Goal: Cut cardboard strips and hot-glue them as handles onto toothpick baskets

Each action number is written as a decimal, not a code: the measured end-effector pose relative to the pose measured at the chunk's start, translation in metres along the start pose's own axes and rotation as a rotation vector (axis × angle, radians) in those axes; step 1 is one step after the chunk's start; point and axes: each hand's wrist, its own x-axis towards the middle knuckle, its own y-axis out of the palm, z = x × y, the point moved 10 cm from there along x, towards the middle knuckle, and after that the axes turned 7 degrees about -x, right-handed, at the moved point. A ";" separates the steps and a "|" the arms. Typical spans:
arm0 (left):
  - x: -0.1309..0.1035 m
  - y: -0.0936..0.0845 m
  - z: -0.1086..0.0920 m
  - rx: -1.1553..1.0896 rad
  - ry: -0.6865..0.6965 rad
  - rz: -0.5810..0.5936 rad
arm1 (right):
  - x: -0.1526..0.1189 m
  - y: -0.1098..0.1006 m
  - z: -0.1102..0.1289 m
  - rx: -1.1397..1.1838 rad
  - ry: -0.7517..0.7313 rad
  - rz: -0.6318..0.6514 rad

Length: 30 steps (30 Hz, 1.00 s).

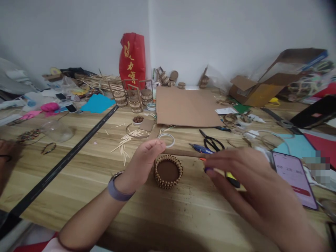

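A round basket-like cup (168, 170) with a brown base and a wall of small sticks stands upright between my hands. My left hand (144, 159), a purple band on its wrist, is closed in a pinch just above and left of it. From its fingertips a narrow brown strip (183, 153) runs rightward behind the cup. My right hand (249, 185) is smeared by motion, its thumb and fingertips close together near the strip's far end. Something purple shows at those fingertips; whether they grip the strip is unclear. A white ring (172, 137) lies behind my left fingertips.
Black-handled scissors (212, 142) and a blue pen-like tool (201, 148) lie beyond my right hand. A phone (294, 180) is at the right. Cardboard (189, 106), loose sticks (123, 147) and small lantern-like baskets (135, 103) sit farther back. Another person's hand (6, 150) shows far left.
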 end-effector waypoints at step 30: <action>0.041 0.094 -0.036 0.690 -0.230 0.662 | 0.018 0.032 -0.043 -0.038 0.132 0.227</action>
